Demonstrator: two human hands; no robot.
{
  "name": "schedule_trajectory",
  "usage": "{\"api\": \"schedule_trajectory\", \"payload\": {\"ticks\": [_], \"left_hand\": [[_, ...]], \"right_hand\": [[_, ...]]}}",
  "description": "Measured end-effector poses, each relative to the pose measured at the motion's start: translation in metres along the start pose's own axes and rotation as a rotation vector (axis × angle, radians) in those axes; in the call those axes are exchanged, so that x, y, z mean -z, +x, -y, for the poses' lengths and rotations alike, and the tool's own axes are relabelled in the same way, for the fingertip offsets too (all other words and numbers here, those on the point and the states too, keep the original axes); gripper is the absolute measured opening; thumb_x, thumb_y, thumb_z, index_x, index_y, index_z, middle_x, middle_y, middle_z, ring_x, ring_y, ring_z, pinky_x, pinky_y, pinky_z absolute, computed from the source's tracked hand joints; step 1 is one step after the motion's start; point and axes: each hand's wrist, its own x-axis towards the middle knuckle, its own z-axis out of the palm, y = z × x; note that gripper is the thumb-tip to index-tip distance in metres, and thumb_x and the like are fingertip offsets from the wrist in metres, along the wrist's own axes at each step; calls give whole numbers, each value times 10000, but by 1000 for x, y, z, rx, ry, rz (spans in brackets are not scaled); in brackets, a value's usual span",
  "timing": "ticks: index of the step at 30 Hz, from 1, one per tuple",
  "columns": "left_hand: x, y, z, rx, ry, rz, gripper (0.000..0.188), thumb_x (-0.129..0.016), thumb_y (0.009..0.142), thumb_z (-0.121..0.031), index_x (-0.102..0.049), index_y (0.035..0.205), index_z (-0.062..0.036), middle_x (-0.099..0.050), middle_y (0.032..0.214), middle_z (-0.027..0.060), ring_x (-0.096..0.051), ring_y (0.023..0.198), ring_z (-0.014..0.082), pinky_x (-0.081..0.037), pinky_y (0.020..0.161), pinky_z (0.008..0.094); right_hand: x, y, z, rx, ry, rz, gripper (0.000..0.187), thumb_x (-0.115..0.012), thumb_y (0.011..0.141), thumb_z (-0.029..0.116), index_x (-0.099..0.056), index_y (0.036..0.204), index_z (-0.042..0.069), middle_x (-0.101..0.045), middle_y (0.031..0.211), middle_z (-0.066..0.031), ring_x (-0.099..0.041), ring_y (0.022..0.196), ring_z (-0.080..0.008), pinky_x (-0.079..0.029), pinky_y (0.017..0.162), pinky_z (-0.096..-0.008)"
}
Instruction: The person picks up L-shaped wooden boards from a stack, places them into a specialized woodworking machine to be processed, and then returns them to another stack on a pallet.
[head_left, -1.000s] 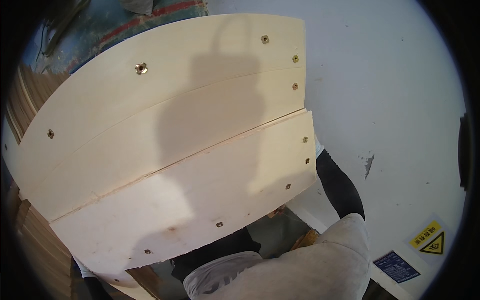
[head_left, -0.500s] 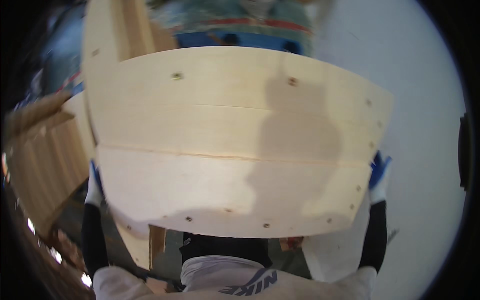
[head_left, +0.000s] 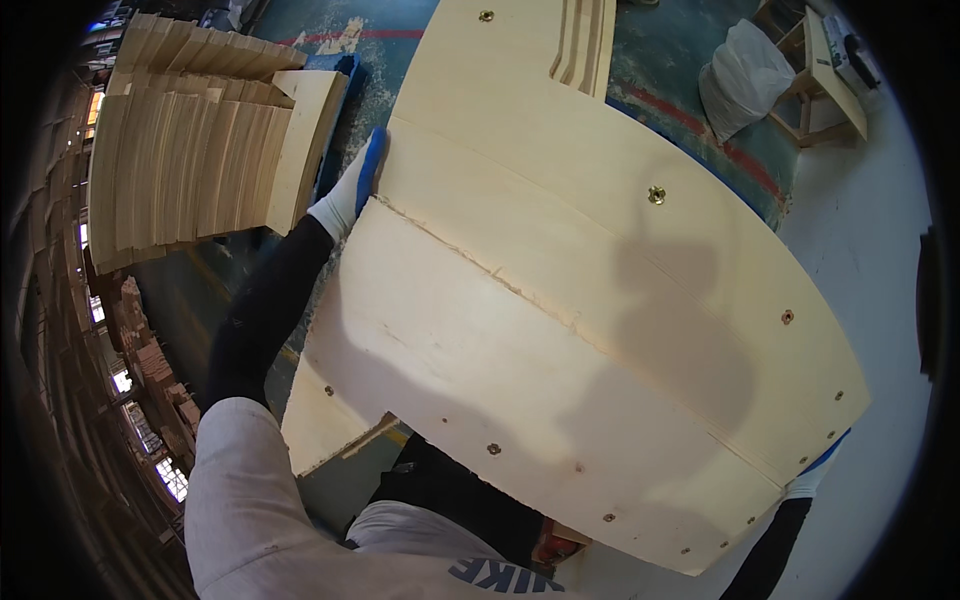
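Observation:
A broad pale plywood panel [head_left: 480, 330] with curved edges and several small metal insert nuts [head_left: 656, 195] fills the middle, tilted down toward the right. My left hand [head_left: 352, 188], in a white and blue glove, holds its left edge, fingers pointing away from me. At the lower right edge my right hand [head_left: 812, 478], gloved the same way, grips the panel, with its fingers mostly hidden. More pale wood, with long slots [head_left: 580, 45], extends past the panel's far side; whether it is a separate piece I cannot tell. Shadows fall across the panel.
At the far left stands a big stack of cut wooden boards [head_left: 190, 160] beside a blue edge. A white sack [head_left: 745, 75] and a wooden frame [head_left: 825, 90] sit at the far right. A pale surface [head_left: 850, 250] runs along the right. The green floor [head_left: 650, 60] bears red lines.
The panel has turned clockwise, its right end swinging nearer me. My left hand has moved forward and right along with its edge; my right hand has come down and nearer.

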Motion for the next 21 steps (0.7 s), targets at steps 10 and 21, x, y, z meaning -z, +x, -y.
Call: {"api": "schedule_trajectory", "payload": {"ticks": [10,21], "left_hand": [[27,8,17,-25,160,-133,772,-368,1080,-559,-203,1613,-26,-354,1616,95,-342,1469,163,-306,1197,285],[27,-164,42,-131,761,-195,629,-428,1098,-370,-294,1569,25,-380,1598,164,-350,1477,231,-276,1202,328]], "right_hand": [[-62,-31,42,-251,258,-314,713,-380,1057,585,-390,1548,68,-455,1559,-63,-473,1390,-263,-407,1128,-354],[-16,-223,24,-308,-228,-297,591,-374,1101,431,-431,1506,5,-481,1515,-155,-480,1372,-275,-347,1157,-380]]}}
